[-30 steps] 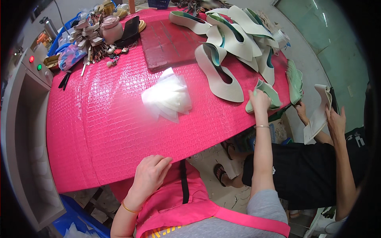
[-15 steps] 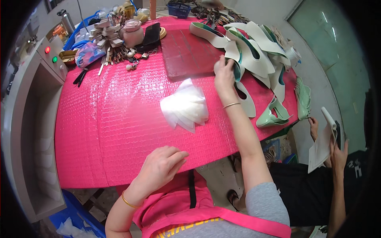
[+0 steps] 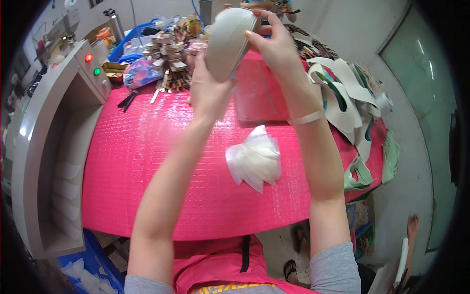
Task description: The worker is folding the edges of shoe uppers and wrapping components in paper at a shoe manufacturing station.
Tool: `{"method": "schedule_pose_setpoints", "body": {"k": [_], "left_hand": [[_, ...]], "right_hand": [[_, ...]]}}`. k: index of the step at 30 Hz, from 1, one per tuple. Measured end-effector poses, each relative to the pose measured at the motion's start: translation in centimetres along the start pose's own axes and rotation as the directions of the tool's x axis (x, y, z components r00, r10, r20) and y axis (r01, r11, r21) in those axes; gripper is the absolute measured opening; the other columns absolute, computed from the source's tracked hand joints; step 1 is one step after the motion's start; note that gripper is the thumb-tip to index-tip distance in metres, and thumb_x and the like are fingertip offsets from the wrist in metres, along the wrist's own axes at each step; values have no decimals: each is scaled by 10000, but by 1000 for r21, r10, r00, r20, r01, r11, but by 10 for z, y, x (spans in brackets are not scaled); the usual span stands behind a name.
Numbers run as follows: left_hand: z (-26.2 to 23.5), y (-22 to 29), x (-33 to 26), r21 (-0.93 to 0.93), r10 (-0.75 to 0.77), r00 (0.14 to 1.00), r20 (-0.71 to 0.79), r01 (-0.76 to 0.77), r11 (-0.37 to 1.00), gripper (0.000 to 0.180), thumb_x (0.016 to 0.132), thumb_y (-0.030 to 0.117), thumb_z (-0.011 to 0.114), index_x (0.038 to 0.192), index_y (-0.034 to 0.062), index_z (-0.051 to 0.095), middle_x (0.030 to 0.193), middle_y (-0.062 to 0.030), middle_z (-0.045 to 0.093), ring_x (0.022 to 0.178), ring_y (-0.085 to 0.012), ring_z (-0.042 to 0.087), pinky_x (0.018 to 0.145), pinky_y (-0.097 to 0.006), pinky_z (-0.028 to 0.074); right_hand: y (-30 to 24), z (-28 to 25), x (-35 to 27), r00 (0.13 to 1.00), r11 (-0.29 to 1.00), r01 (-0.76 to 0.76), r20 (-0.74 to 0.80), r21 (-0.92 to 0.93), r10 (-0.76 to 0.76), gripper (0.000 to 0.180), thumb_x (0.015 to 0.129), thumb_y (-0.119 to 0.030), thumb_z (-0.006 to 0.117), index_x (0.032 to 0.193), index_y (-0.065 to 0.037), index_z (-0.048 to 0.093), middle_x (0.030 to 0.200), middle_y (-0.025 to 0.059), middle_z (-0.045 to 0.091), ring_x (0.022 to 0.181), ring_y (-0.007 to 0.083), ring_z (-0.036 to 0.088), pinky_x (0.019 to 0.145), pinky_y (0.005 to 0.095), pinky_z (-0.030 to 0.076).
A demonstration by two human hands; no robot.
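Both my hands hold up a pale white shoe upper (image 3: 226, 41) above the far side of the table. My left hand (image 3: 210, 93) grips its lower end, thumb along the edge. At its upper right edge my right hand (image 3: 275, 41) pinches the rim between thumb and fingers. The upper's smooth, rounded outer face is turned toward me. Below, on the pink table cover (image 3: 147, 171), lies a fan of translucent white pieces (image 3: 257, 161). More white uppers with green linings (image 3: 342, 105) are heaped to the right, partly hidden by my right forearm.
A dark red board (image 3: 259, 98) lies behind the fanned pieces. Light green uppers (image 3: 360, 174) rest at the right edge. On the left stands a grey machine (image 3: 46, 122) with red and green lights. Bundled strips (image 3: 171, 54) crowd the back. Another person's arm (image 3: 411, 240) shows lower right.
My right hand has lifted a white upper from the heap. My left hand, formerly near the front edge, has risen and taken hold too. The other person has shifted down and out of view mostly.
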State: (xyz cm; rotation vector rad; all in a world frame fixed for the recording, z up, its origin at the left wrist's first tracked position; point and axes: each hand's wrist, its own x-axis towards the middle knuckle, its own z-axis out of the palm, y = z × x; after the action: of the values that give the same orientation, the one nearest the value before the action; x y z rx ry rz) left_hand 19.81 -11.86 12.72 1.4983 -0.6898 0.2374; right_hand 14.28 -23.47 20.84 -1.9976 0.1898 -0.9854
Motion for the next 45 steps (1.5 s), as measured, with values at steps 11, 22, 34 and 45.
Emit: {"method": "schedule_pose_setpoints", "body": {"k": [11, 22, 34, 45], "left_hand": [[-195, 79, -75, 61, 84, 643, 762, -200, 978, 745, 557, 225, 767, 1181, 66, 393, 1142, -154, 502, 1041, -335, 493, 863, -412, 414], [-232, -11, -159, -225, -619, 681, 391, 723, 653, 440, 762, 59, 587, 1163, -60, 452, 1073, -101, 564, 996, -166, 529, 873, -300, 408], [-63, 20, -110, 386, -223, 461, 859, -295, 874, 257, 749, 91, 533, 989, 5, 561, 931, -163, 565, 897, -293, 544, 833, -377, 419], [-4, -31, -177, 397, -116, 492, 863, -518, 758, 456, 705, 80, 533, 1121, -70, 424, 1163, -146, 421, 1074, -278, 447, 706, -346, 526]], "right_hand": [[-54, 37, -132, 503, 931, -35, 811, 364, -298, 601, 703, -84, 606, 1247, 25, 374, 986, 169, 600, 927, 241, 582, 814, 307, 441], [5, 75, -300, 529, 298, -848, 679, 438, 508, 359, 848, -126, 528, 1171, -28, 407, 920, 87, 554, 731, 167, 581, 672, 272, 474], [130, -8, -163, 842, 793, 190, 512, -579, 172, 261, 658, -188, 671, 829, -12, 582, 781, 127, 564, 759, 289, 557, 682, 344, 450], [124, 10, -173, 858, 707, 168, 455, -687, 239, 192, 688, -246, 632, 734, -62, 605, 784, 95, 567, 711, 285, 589, 621, 389, 477]]}}
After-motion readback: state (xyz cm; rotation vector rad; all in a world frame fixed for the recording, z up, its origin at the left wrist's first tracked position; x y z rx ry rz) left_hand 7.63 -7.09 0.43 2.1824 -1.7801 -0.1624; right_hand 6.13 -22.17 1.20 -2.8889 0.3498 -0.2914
